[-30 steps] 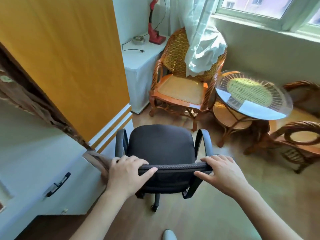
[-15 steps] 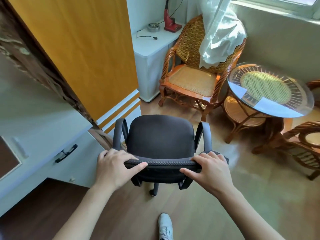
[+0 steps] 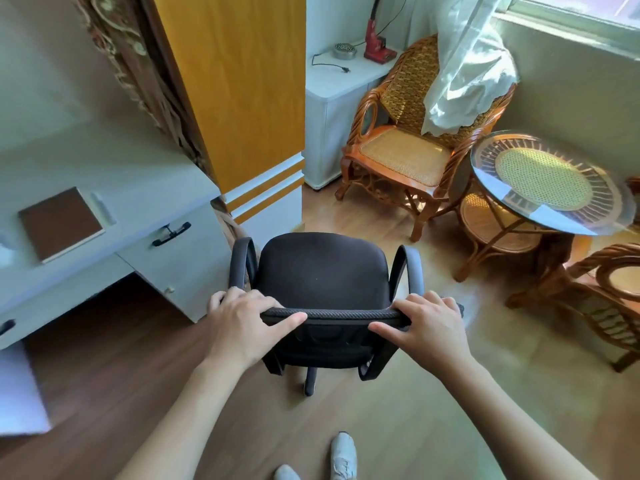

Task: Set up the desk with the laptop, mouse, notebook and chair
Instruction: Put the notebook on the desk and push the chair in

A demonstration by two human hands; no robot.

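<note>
A black office chair (image 3: pixel 323 271) with grey armrests stands on the wooden floor in front of me, its seat facing away. My left hand (image 3: pixel 246 318) grips the left end of its backrest top and my right hand (image 3: pixel 427 323) grips the right end. The pale grey desk (image 3: pixel 104 168) is at the left, with a brown notebook (image 3: pixel 60 221) lying flat on its top and a white pen (image 3: pixel 102 206) beside it. No laptop or mouse shows in this view.
The desk's drawer unit (image 3: pixel 180 258) stands just left of the chair. An orange cabinet (image 3: pixel 239 84) rises behind it. A rattan armchair (image 3: pixel 412 140), a round glass-topped table (image 3: pixel 550 181) and another rattan chair (image 3: pixel 609 292) fill the right side. My shoes (image 3: pixel 343 452) are below.
The chair has come back toward me and the view has swung left. More of the desk shows, with the notebook and the opening under the desk in sight. Both hands keep their grip.
</note>
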